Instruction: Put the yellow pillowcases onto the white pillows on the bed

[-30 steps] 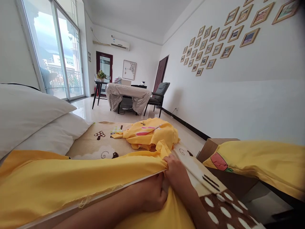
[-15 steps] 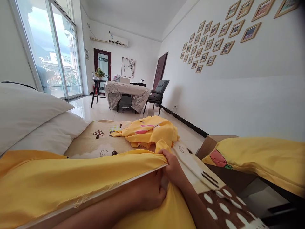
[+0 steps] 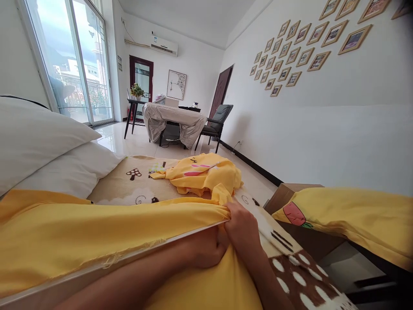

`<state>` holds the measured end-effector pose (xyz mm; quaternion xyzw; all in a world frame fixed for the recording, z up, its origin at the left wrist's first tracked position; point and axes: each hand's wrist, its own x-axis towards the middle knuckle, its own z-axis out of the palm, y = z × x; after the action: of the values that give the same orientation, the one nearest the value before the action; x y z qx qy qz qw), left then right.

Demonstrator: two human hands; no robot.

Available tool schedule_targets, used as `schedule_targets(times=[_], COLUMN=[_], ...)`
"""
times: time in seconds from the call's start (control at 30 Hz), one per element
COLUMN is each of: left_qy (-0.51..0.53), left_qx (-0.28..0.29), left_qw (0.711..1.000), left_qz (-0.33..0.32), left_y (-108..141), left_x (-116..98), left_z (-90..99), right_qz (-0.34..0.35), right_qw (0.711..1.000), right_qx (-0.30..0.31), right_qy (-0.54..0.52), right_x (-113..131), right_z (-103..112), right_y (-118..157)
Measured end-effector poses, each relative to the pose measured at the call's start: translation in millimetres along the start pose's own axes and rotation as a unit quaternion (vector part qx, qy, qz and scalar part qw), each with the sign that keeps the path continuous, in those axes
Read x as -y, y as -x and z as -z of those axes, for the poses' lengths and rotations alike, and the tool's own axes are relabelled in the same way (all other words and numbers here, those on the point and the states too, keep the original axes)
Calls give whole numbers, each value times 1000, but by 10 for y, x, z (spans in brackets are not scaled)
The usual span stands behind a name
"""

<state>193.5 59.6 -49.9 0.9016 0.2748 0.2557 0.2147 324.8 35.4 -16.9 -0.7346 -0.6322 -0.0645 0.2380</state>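
Yellow fabric [image 3: 106,224] with a frayed, whitish zipper-like edge stretches across the lower left, open along that edge. My right hand [image 3: 241,226] is closed on its far corner, fingers wrapped over the cloth. Inside the opening, under the edge, my left hand [image 3: 206,249] is curled into a fist beside my right hand; the fabric partly hides its fingers, and what they hold cannot be made out. Beyond the hands lies a crumpled yellow cloth [image 3: 206,174] with pink prints, on the patterned blanket [image 3: 129,185].
White pillows [image 3: 48,146] are piled at the left. At the right, a yellow cushion [image 3: 348,211] with a carrot print rests over a cardboard box [image 3: 280,196]. Farther back are a covered table [image 3: 174,114] and a dark chair [image 3: 217,122].
The view has shifted slightly. My right hand shows more of its back and sits a little farther right at the corner; my left hand stays under the fabric edge.
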Motion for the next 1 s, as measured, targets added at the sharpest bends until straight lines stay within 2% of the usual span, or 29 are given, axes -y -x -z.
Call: schedule_targets(times=[0.07, 0.13, 0.23, 0.37, 0.53, 0.67, 0.8, 0.9, 1.0], left_qy=[5, 0, -15, -27, -23, -11, 21, 44, 106], left_qx=[4, 14, 28, 36, 29, 9, 3, -19, -71], left_qw=[1000, 1000, 999, 999, 999, 1000, 1000, 999, 991], left_qz=[7, 18, 28, 27, 10, 0, -8, -14, -28], left_y=[1, 6, 21, 37, 29, 8, 2, 0, -41], left_x=[-1, 3, 12, 6, 42, 68, 4, -34, 10], left_z=[9, 17, 26, 44, 25, 1, 69, 124, 87], right_qz=[22, 44, 30, 32, 71, 62, 62, 59, 66], right_qw=[1000, 999, 996, 992, 957, 940, 923, 931, 953], right_qx=[-14, 1, 44, 27, 40, 51, 74, 61, 12], right_qy=[17, -18, -65, -120, -279, -333, -371, -354, -296], right_x=[10, 4, -22, -55, -63, -96, -150, -156, -126], right_z=[-4, -13, -34, -58, -54, -43, -38, -40, -37], right_y=[0, -11, -28, -41, -67, -105, -137, -128, -91])
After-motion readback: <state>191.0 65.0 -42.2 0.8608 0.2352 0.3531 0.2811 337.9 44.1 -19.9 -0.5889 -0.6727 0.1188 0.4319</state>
